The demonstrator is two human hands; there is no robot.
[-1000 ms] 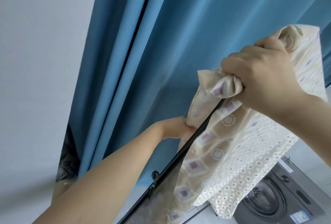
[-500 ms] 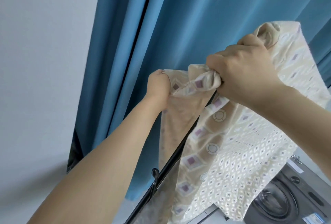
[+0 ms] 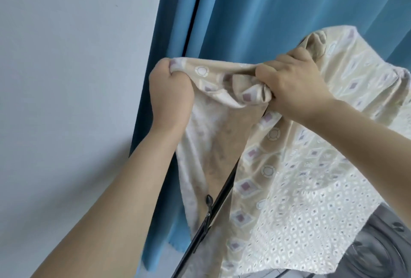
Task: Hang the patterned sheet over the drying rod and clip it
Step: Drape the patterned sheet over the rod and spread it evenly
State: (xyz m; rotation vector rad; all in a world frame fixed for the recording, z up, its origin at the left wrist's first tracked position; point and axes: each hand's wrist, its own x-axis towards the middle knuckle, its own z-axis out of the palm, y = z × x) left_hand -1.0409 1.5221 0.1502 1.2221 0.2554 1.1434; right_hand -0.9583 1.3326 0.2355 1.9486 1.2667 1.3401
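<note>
Leftward along the drying rod (image 3: pixel 222 197) went the left hand (image 3: pixel 170 90), both fists, right hand (image 3: pixel 295 84) too, gripping the patterned sheet (image 3: pixel 300 177) draped over it; spreading should stay even.

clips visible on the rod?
1: a black clip sits on the drying rod, below the left hand, beside the patterned sheet. The sheet may hide others.
</note>
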